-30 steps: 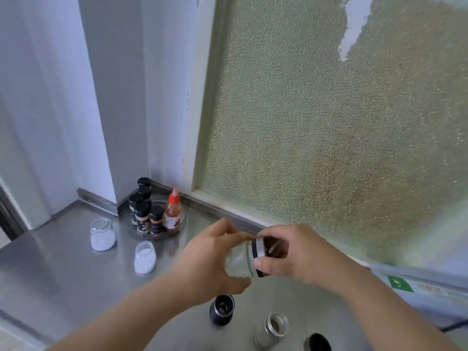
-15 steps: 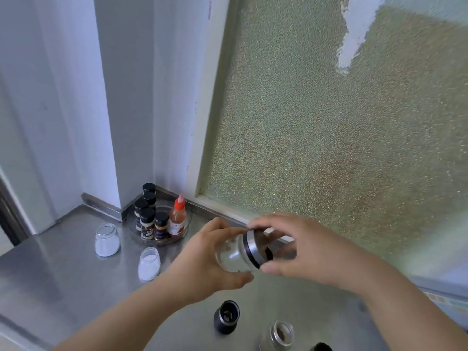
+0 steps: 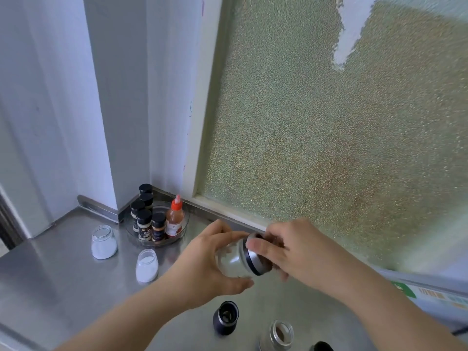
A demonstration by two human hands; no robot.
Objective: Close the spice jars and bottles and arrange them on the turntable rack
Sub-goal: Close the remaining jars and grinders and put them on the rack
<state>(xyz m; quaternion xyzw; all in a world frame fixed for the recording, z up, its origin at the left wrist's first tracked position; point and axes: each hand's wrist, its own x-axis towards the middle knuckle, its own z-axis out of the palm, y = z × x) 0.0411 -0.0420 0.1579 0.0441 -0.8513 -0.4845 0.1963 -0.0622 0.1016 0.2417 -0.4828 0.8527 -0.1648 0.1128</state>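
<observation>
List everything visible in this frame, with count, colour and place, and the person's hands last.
turntable rack: 1, clear, back corner of the counter
black-capped spice jars: 5, dark labels, standing on the rack
sauce bottle: 1, orange with a red nozzle cap, right side of the rack
open glass jars: 2, clear with white contents, no lids, on the counter in front of the rack
held jar: 1, clear glass with a silver and black cap, tilted, in both hands
black grinder: 1, near edge, upright
silver-necked jar: 1, open, brown contents, bottom edge
counter: 1, steel
window: 1, frosted green
left hand: grips the jar's body
right hand: fingers on the cap
</observation>
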